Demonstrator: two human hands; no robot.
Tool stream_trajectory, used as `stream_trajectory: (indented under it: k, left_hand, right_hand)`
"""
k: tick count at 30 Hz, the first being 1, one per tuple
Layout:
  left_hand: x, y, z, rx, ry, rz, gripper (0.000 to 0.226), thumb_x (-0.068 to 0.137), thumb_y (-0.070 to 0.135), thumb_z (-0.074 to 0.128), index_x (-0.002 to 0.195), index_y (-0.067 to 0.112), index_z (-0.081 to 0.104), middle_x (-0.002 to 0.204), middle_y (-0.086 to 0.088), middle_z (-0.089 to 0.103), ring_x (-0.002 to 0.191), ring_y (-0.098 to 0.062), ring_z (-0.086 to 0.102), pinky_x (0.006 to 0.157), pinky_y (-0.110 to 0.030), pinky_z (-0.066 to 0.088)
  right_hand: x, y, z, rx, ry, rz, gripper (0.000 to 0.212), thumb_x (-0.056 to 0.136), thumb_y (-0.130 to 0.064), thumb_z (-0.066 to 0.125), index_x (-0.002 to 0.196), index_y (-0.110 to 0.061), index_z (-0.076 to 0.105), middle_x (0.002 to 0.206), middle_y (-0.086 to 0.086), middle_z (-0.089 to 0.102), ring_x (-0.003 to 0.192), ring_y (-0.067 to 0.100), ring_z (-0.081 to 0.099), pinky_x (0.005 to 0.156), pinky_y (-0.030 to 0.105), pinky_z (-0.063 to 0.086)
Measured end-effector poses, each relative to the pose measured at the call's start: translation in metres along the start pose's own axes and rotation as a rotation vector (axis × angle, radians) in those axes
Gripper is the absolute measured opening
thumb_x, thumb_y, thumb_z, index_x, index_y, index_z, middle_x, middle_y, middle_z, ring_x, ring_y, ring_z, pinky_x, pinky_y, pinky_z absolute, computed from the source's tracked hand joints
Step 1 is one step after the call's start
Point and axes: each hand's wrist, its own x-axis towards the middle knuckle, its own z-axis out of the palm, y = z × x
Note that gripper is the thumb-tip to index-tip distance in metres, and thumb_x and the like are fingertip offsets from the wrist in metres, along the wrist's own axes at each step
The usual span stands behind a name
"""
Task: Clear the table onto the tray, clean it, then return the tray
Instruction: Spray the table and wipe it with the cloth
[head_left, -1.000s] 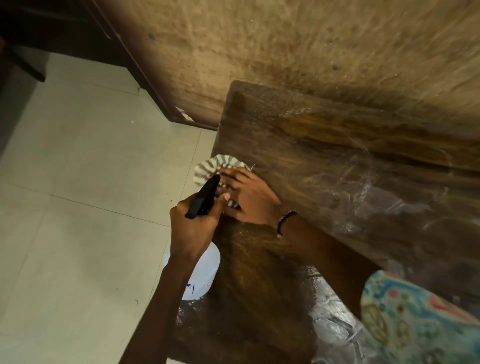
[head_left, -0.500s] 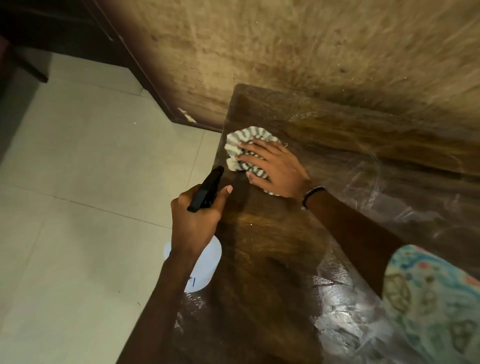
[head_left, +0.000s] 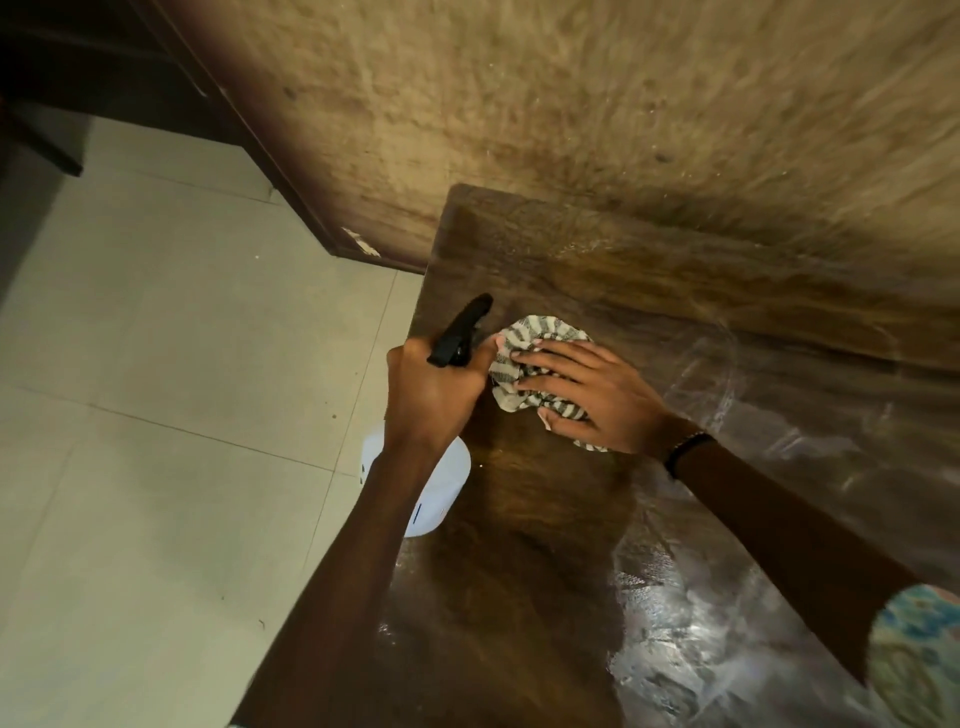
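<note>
A dark wooden table (head_left: 545, 519) with wet, shiny streaks fills the right half of the head view. My right hand (head_left: 592, 397) presses a bunched grey-and-white striped cloth (head_left: 524, 340) flat against the tabletop near its left edge, fingers spread over it. My left hand (head_left: 434, 382) grips the black trigger head of a white spray bottle (head_left: 439, 480). The bottle hangs just off the table's left edge, over the floor. The two hands almost touch. No tray is in view.
A rough tan wall (head_left: 571, 104) stands right behind the table. Pale floor tiles (head_left: 156, 415) lie to the left. Dark furniture (head_left: 67, 62) sits at the top left corner.
My right hand first slid the cloth away toward the wall, then back toward me and the left edge, close to my left hand. The spray bottle stayed almost still.
</note>
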Motion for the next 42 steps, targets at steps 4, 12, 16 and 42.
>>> stream_trajectory:
  k: [4, 12, 16, 42]
  left_hand:
    - [0.009, 0.002, 0.005, 0.012, 0.045, -0.033, 0.040, 0.075, 0.042, 0.074, 0.090, 0.006, 0.066, 0.083, -0.008, 0.071, 0.079, -0.021, 0.069, 0.060, -0.008, 0.040]
    - [0.016, 0.000, -0.005, 0.028, 0.061, -0.050, 0.039, 0.076, 0.041, 0.074, 0.092, 0.006, 0.068, 0.080, -0.009, 0.071, 0.077, -0.023, 0.068, 0.060, -0.008, 0.041]
    - [0.016, 0.004, -0.011, 0.001, 0.016, -0.042, 0.033, 0.076, 0.043, 0.073, 0.087, 0.012, 0.066, 0.075, -0.001, 0.068, 0.071, -0.014, 0.065, 0.052, 0.003, 0.040]
    - [0.015, 0.003, -0.028, -0.065, -0.025, -0.063, 0.037, 0.072, 0.045, 0.070, 0.088, 0.011, 0.069, 0.077, 0.000, 0.071, 0.052, -0.011, 0.055, 0.056, -0.017, 0.044]
  right_hand:
    - [0.001, -0.002, -0.001, 0.003, 0.004, -0.003, 0.042, 0.097, -0.043, 0.044, 0.136, -0.028, 0.049, 0.152, -0.006, 0.036, 0.143, 0.017, 0.029, 0.115, 0.035, 0.021]
    - [0.003, 0.000, -0.006, -0.019, -0.016, -0.023, 0.043, 0.097, -0.043, 0.043, 0.138, -0.028, 0.049, 0.153, -0.006, 0.035, 0.143, 0.017, 0.029, 0.115, 0.033, 0.019]
    - [0.010, 0.026, -0.015, -0.003, -0.043, 0.061, 0.046, 0.099, -0.044, 0.040, 0.141, -0.026, 0.045, 0.156, -0.004, 0.030, 0.145, 0.019, 0.023, 0.117, 0.039, 0.025]
    - [0.087, 0.060, -0.032, -0.021, -0.096, 0.063, 0.049, 0.099, -0.042, 0.042, 0.145, -0.026, 0.039, 0.157, -0.001, 0.027, 0.145, 0.024, 0.026, 0.113, 0.046, 0.031]
